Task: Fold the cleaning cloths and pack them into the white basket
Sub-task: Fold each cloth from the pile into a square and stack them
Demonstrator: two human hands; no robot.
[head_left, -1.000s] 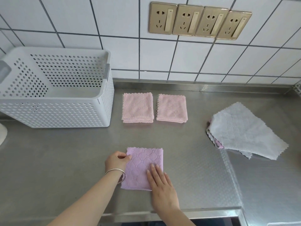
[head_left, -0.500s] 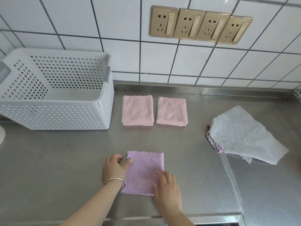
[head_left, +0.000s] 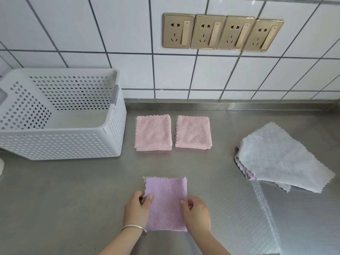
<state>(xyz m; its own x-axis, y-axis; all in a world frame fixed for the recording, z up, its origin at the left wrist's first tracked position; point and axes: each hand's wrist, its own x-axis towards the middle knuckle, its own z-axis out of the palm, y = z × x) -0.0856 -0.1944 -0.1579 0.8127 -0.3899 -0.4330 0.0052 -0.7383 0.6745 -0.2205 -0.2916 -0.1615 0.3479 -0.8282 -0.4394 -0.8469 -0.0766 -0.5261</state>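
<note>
Your left hand [head_left: 137, 208] and right hand [head_left: 196, 212] pinch opposite side edges of folded lilac cloth [head_left: 166, 203], long axis 12-to-6 on steel counter [head_left: 73, 190]. White basket [head_left: 60, 115] lies at 10 o'clock; left hand nearer.

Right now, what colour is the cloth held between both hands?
Lilac purple cloth with a quilted diamond pattern, seen in the head view.

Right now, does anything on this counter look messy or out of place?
Only the pile of unfolded cloths at the right: a grey one lies skewed over others, with a purple edge poking out beneath. The two pink folded cloths sit squarely beside the white basket. Nothing looks spilled or damaged.
</note>
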